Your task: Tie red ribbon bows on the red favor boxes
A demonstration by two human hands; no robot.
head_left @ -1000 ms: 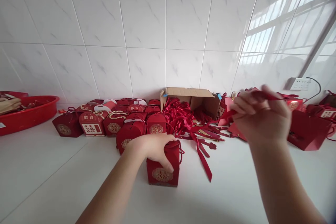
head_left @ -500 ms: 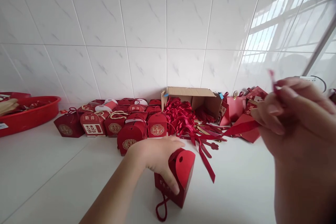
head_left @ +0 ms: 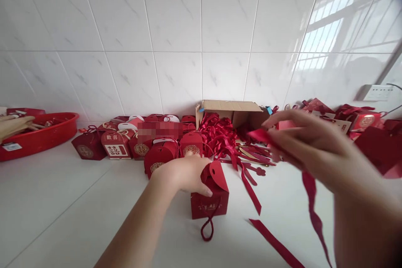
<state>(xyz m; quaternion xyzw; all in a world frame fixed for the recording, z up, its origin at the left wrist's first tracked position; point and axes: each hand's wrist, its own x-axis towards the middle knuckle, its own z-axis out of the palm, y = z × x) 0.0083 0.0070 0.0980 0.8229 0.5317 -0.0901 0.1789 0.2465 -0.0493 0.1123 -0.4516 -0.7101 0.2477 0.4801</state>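
"Where does the camera sit?"
"On the person's head, looking forward and down across the worktop (head_left: 69,238)."
"How near is it?"
"Close: both forearms (head_left: 138,226) enter from below, and the right hand (head_left: 314,146) looms larger than the left hand (head_left: 179,173)."
"And beyond?"
"It faces the tiled wall (head_left: 176,16), which fills roughly the upper half."

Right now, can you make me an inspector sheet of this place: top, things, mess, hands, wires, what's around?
Surface: white countertop, seam visible.
Work things: red gift box, upright, flap raised, cord loop in front; red ribbon.
Clutter: ribbon pile at the cardboard box; more gift boxes; red basin.
Hands: left hand grips the red gift box; right hand, blurred, pinches the red ribbon.
Cables: dark cable beside the white socket strip.
Surroundings: white tiled wall with window reflection.
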